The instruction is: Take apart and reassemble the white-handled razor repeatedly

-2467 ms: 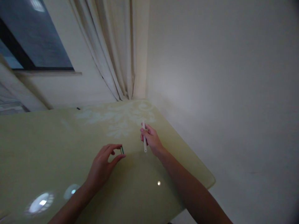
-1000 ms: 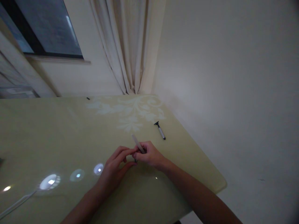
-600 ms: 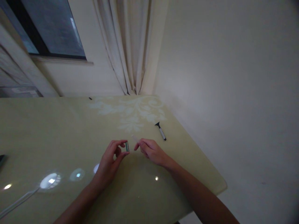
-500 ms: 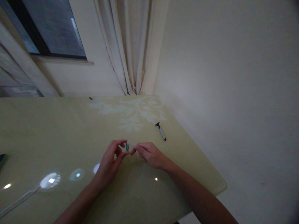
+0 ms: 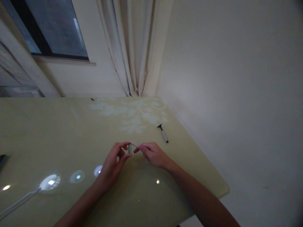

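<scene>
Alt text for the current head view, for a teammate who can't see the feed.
The left hand pinches a small green piece upright, while the right hand holds a thin pale stick whose tip meets, or nearly meets, the piece's upper end. Beyond the right hand, a black-headed razor lies on a glossy pale-green table.

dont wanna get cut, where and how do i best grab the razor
Probably by the pale middle of its handle, from above on the near side, pinching across: the handle is slim and points toward the camera, while the black head lies at the far end.
</scene>
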The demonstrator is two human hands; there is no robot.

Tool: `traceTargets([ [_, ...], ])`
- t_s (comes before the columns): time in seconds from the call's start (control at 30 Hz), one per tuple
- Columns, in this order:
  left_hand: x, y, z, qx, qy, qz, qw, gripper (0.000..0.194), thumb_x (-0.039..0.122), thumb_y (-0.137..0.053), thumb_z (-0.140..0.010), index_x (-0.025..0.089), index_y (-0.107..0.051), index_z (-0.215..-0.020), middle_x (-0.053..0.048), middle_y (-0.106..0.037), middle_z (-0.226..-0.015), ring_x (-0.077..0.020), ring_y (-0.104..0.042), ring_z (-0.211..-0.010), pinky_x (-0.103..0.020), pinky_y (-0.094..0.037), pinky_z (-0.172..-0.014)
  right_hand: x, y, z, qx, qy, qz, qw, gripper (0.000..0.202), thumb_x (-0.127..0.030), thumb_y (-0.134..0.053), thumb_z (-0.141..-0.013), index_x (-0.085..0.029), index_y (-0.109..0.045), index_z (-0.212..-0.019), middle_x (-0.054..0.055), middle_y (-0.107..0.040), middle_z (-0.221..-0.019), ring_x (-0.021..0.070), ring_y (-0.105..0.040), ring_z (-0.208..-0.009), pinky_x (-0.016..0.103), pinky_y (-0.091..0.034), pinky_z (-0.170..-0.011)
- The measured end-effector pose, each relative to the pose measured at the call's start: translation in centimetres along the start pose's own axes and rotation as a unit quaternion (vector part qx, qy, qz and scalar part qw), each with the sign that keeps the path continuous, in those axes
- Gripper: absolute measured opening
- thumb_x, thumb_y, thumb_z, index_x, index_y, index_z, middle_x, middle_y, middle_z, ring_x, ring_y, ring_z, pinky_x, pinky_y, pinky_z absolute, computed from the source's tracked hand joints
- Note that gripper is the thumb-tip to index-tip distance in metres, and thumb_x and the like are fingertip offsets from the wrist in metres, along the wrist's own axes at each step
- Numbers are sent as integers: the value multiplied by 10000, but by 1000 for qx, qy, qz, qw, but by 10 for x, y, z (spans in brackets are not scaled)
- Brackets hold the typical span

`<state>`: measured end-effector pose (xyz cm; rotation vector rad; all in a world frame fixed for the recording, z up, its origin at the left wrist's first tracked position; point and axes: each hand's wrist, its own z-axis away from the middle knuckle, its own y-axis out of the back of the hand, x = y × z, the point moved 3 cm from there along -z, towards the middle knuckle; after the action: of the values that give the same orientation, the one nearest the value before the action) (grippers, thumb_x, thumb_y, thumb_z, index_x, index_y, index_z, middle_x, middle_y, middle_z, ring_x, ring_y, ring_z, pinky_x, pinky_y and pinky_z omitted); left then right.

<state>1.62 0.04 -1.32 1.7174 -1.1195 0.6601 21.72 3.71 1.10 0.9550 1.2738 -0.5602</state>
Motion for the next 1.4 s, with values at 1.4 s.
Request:
traceTargets([
  [1.4,4,4,-4,10,13,12,1000,314,317,-630,-954,241,-619,-1258,0,-595,-937,-156,-583,-754,-305,-511,-741,1,2,0,-16,26,-20,999,462,-556,-524,-1049,-154,-751,-1042,-58,-478,-574,91,-422,-506,216,-330,-524],
])
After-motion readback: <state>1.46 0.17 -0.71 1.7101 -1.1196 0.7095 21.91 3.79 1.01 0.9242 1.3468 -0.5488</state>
